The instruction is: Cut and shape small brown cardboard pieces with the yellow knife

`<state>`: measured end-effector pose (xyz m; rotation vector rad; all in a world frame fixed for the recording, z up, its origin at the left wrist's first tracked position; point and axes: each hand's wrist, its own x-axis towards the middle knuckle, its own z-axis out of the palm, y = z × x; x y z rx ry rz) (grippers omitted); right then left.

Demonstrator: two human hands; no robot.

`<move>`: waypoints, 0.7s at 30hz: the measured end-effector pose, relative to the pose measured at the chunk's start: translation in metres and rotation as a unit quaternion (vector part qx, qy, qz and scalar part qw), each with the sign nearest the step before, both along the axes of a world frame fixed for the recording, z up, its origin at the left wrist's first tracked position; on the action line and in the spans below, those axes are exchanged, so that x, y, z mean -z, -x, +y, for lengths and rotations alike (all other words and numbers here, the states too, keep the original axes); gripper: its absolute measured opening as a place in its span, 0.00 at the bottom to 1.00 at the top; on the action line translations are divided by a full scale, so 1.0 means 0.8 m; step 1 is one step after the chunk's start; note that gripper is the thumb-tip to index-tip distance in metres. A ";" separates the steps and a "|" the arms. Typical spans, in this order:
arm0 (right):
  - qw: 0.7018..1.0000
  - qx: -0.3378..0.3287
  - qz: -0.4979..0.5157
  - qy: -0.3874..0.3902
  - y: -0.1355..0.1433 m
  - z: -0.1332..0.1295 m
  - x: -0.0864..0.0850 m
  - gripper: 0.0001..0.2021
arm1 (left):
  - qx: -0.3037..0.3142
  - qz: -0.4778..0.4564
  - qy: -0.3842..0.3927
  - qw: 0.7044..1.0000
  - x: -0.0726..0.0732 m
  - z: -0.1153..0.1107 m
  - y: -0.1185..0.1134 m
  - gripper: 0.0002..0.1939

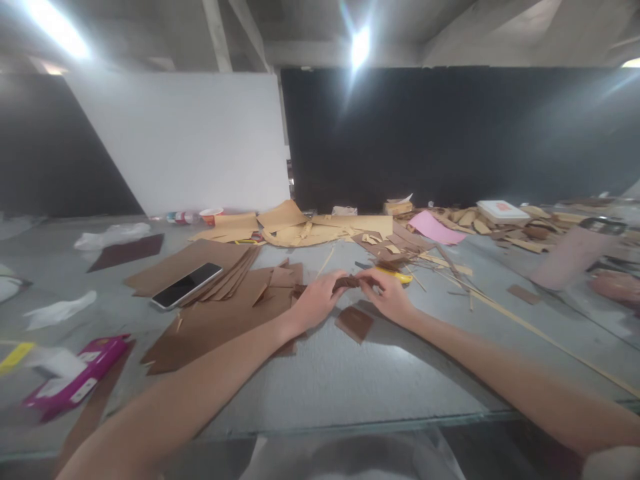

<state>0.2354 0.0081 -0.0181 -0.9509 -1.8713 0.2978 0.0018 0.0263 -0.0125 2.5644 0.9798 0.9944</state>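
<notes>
Between my hands, just above the grey table, is a narrow dark brown strip (346,283) that looks rolled or folded; its material is hard to make out. My left hand (316,301) is closed around its left part. The fingertips of my right hand (389,295) pinch its right end. Beneath the hands lies a small brown square piece (355,324). A yellow-handled cutter (400,275) rests just behind my right hand. Stacked brown sheets (220,323) lie left of my left hand, partly hidden by my forearm.
A phone (187,285) lies on more brown sheets. A magenta packet (80,373) sits front left. Tan scraps (325,229), a pink sheet (437,228) and a white box (503,211) line the back. A pink bottle (570,257) and a long thin strip (540,332) are at right.
</notes>
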 end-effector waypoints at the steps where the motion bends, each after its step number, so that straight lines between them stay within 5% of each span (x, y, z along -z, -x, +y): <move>1: 1.000 0.002 0.001 0.002 -0.001 0.000 0.001 0.08 | 0.000 0.001 -0.001 1.000 0.000 0.000 0.000 0.17; 21: 0.999 -0.025 0.026 0.033 -0.002 -0.002 0.003 0.07 | 0.020 -0.038 -0.006 0.999 -0.002 -0.002 -0.003 0.20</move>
